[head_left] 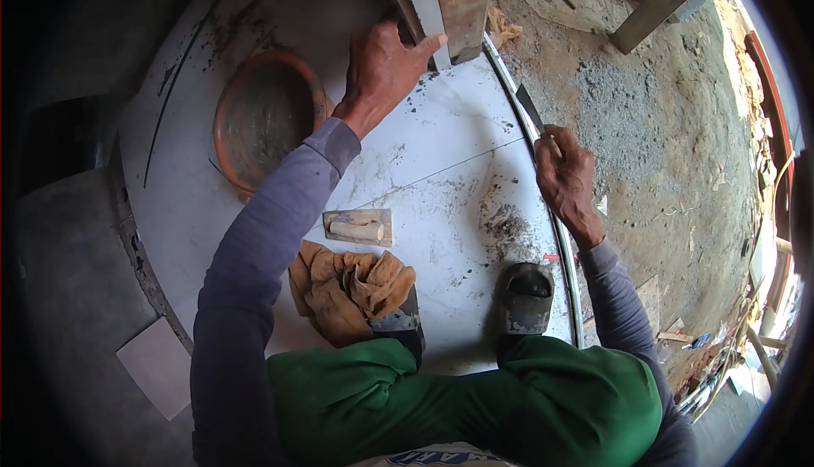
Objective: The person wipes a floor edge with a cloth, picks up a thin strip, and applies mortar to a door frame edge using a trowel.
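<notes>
My left hand [383,68] rests flat on the white marble-like floor tiles [441,136], fingers spread, its fingertips against the base of a rusty door frame post [462,0]. Over at the right edge of the tiles, my right hand [566,180] is closed on the handle of a narrow trowel [532,112]. The trowel's blade points up along the metal edge strip [543,187] between the tiles and the rough ground. Smears of mortar [504,225] lie on the tile near that hand.
An orange pan [264,119] with grey residue sits on the tiles at the left. A small wooden-handled float [358,227] and a crumpled tan rag [352,289] lie near my knees. My sandals [526,297] stand on the tile. Gravelly dirt [661,128] lies to the right.
</notes>
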Motion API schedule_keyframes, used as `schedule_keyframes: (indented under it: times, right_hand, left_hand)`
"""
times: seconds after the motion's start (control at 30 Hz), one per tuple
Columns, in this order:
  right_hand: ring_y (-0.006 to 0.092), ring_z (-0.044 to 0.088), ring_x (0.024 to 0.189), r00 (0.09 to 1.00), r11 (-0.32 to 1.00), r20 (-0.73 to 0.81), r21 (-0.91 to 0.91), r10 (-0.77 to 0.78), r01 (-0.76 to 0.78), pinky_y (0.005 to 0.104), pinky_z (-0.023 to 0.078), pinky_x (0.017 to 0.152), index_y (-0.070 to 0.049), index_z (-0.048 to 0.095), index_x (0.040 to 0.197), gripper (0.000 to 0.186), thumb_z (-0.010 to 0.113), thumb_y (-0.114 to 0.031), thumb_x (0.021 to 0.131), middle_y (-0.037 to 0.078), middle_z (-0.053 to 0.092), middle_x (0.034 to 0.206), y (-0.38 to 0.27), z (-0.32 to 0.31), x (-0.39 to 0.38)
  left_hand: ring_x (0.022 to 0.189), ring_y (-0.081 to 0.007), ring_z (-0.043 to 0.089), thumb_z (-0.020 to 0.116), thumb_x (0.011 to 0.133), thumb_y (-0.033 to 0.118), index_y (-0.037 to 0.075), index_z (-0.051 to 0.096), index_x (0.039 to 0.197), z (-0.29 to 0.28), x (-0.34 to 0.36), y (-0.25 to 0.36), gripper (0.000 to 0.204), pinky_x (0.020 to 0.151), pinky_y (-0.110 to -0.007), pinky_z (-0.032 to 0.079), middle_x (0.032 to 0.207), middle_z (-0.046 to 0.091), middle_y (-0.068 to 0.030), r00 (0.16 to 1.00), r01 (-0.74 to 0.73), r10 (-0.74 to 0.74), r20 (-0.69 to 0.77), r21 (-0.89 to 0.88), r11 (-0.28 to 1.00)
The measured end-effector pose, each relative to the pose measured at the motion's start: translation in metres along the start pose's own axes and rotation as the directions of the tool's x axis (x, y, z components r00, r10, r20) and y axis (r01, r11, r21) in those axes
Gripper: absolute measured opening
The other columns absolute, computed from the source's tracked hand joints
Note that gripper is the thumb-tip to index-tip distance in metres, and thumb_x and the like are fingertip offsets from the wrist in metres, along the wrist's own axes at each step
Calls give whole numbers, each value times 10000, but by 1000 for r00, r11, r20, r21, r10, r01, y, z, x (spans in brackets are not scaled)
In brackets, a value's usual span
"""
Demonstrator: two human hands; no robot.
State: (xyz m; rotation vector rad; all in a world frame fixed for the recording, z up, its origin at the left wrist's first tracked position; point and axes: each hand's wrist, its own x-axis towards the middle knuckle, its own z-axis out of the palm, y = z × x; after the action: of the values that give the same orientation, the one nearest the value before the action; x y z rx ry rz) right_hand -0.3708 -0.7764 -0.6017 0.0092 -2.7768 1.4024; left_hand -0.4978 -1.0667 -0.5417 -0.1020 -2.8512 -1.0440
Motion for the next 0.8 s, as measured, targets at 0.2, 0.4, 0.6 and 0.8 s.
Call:
schedule_keyframes:
  times: [0.2,0.4,0.6,0.8]
  right_hand:
    - [327,765,759,999,1000,-35,2,14,-14,417,593,684,-11,679,1133,189,647,-100,969,205,745,867,4,0,-19]
    - [415,738,816,989,978,-146,-205,19,-49,473,583,731,15,686,1152,255,631,-51,912,254,731,985,33,4,-26]
    - [452,665,741,999,963,23,-269,22,-15,544,532,676,12,685,1044,180,630,-79,898,245,654,884,31,9,-44]
    - [422,656,702,999,939,12,-341,52,-44,508,527,632,15,676,1152,262,645,-62,903,249,640,865,18,9,-57]
  left_hand:
    - [553,-143,619,861,893,392,-10,748,1040,-30,-3,24,443,618,-333,531,618,678,-62,996,-31,22,-81,-111,993]
    - [642,-222,743,849,901,315,8,751,1018,-44,-1,35,343,671,-363,591,757,769,-114,979,-139,128,-156,-66,988]
    - [538,-116,578,864,900,379,-27,749,942,-39,5,32,424,533,-320,477,630,660,-52,995,-13,18,-101,46,999]
    - [527,-121,538,865,879,472,-29,712,844,-38,6,29,525,525,-327,460,598,615,-41,982,-114,123,-146,66,991]
